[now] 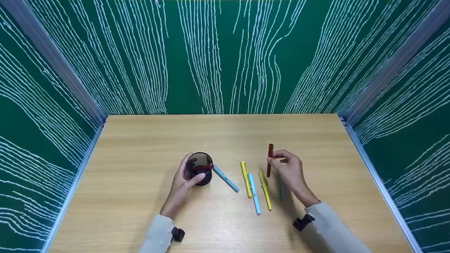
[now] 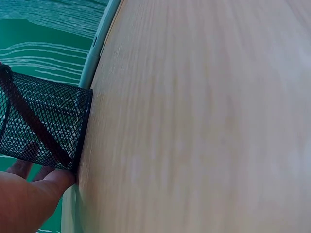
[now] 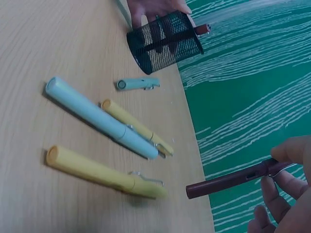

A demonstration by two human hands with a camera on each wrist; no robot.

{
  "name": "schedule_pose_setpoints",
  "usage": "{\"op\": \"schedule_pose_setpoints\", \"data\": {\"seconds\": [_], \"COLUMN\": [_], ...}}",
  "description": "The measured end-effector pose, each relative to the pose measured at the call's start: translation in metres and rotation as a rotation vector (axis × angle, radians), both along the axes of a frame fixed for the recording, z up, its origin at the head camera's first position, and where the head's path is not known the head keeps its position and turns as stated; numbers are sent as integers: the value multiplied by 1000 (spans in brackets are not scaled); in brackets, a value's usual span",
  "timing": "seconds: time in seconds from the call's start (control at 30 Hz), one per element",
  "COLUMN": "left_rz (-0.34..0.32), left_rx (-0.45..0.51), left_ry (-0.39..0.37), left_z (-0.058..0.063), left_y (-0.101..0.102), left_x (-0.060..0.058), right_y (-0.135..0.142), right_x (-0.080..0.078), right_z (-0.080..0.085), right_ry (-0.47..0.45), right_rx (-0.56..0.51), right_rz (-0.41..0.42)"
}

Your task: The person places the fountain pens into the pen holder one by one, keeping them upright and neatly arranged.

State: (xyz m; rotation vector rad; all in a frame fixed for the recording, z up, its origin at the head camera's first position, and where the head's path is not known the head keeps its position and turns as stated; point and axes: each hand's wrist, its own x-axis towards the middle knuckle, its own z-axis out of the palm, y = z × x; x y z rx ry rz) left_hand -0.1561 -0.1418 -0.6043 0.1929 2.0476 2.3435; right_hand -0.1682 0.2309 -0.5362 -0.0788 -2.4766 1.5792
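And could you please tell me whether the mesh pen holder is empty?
Not empty: a dark red pen leans inside the mesh pen holder, visible through its wall, with one end poking past the rim.

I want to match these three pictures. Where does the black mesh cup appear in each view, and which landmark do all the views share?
Head: the black mesh cup is a little left of centre, below mid-height.
Left wrist: the black mesh cup is at the left edge, about mid-height.
Right wrist: the black mesh cup is near the top, about mid-width.
Shared landmark: the left hand gripping it.
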Motion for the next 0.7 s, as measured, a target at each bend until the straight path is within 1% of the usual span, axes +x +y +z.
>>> {"op": "schedule_pose_setpoints", "data": {"seconds": [0.17, 0.4, 0.7], "left_rz": [-2, -34, -23], "left_rx": [-6, 48, 26], "left_ry": [6, 9, 11], "left_z": [-1, -3, -2], "left_y": [-1, 0, -1], "left_x": [-1, -1, -1], "right_y": [-11, -27, -49], "right_x": [-3, -8, -9], "right_z": [3, 5, 11], "right_ry": [7, 50, 68], "right_rx": [7, -11, 0], "right_rz": [31, 82, 123]}}
